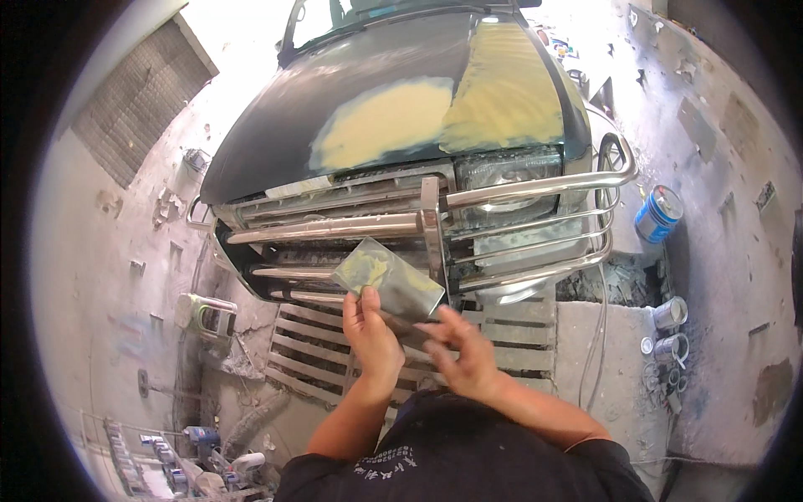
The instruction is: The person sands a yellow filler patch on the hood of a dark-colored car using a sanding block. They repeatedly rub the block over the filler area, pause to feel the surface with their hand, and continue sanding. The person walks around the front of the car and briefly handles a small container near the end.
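Observation:
A flat rectangular plate (411,280) smeared with yellow-green putty (365,269) is held up before the vehicle's grille. My left hand (372,339) grips its lower left part, with the thumb on top near the putty. Close to the plate's lower right corner is my right hand (468,356), its fingers bent and blurred. They seem closed on something thin and dark beneath the plate, too smeared to name. Ahead stands a dark vehicle hood (276,109) with a pale yellow filler patch (385,121) and a wider yellow-green filler area (506,92) on its right side.
A chrome bull bar (535,188) spans the vehicle's front, above a slatted floor grate (309,356). A blue can (658,214) and smaller cans (670,314) stand at right. A green-grey stool (207,318) and cluttered tools (196,460) are at left.

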Motion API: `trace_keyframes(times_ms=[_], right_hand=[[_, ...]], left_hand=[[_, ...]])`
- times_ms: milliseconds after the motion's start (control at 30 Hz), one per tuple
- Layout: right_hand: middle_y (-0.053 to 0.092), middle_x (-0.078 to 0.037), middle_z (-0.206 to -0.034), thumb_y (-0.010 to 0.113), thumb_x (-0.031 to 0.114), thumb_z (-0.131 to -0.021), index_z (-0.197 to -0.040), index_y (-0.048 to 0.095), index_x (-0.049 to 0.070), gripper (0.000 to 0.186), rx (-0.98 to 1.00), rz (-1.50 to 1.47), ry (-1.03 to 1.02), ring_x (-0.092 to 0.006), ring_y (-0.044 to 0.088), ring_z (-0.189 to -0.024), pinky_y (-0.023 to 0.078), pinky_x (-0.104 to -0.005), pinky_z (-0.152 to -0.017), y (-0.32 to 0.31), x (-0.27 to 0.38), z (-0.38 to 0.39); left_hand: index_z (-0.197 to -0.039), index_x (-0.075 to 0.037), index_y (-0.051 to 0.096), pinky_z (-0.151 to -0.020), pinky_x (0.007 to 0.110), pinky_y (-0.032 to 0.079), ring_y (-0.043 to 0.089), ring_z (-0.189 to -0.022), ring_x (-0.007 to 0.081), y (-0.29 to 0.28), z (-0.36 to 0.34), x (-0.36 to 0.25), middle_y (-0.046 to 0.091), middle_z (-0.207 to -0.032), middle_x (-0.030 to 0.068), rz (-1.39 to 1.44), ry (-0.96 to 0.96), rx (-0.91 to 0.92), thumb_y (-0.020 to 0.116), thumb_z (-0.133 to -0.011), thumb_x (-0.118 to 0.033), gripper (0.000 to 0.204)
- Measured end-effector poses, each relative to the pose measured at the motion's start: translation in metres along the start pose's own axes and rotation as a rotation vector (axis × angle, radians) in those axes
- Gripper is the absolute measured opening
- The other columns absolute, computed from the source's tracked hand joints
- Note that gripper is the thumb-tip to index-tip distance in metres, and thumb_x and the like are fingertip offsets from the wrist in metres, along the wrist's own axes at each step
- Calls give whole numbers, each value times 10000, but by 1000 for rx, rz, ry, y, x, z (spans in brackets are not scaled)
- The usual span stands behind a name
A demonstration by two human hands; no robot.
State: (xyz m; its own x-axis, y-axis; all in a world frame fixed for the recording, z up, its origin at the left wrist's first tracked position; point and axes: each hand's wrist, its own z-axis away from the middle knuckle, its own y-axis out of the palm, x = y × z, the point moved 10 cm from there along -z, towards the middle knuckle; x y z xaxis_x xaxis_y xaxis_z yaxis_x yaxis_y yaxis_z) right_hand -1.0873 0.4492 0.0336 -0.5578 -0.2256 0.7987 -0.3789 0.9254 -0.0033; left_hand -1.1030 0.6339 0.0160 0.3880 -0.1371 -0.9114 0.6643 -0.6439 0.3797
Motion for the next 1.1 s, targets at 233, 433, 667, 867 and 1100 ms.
trace_keyframes(times_ms=[233,433,667,867,1100], right_hand=[[490,-74,-1097,567,62,-900,-1445,221,49,646,-97,-196,477,-99,508,-901,422,-212,-791,-71,-52,-7],[513,-121,-1224,548,-40,-881,-1443,246,80,648,46,-49,449,-102,546,-904,478,-236,-747,-41,-50,-2],[478,-137,-1345,545,28,-903,-1416,296,57,571,172,-1,404,-122,549,-904,458,-243,-795,-24,-42,-11],[383,-132,-1425,707,243,-827,-1438,251,40,789,371,-278,443,-225,366,-1309,302,-344,-1048,3,-14,-13],[392,-178,-1412,715,186,-817,-1409,285,-12,758,336,-207,392,-254,361,-1332,284,-357,-1084,11,-9,-14]], left_hand=[[-1102,-68,497,-861,349,465,565,-971,181,17,-1,-1,577,-1048,54,163,-107,60,443,-984,-265,237],[-1232,-35,429,-935,375,422,553,-1066,234,50,19,-2,560,-1163,114,244,-77,193,423,-980,-206,305],[-1406,-18,279,-1051,368,312,434,-1238,225,76,43,-11,415,-1385,153,173,44,514,412,-950,-85,480],[-1422,-7,233,-1055,365,305,419,-1249,225,70,50,-16,360,-1421,152,157,4,578,401,-968,-133,500],[-1368,5,333,-962,313,383,473,-1126,159,50,41,-30,472,-1290,93,118,127,490,431,-962,-75,426]])
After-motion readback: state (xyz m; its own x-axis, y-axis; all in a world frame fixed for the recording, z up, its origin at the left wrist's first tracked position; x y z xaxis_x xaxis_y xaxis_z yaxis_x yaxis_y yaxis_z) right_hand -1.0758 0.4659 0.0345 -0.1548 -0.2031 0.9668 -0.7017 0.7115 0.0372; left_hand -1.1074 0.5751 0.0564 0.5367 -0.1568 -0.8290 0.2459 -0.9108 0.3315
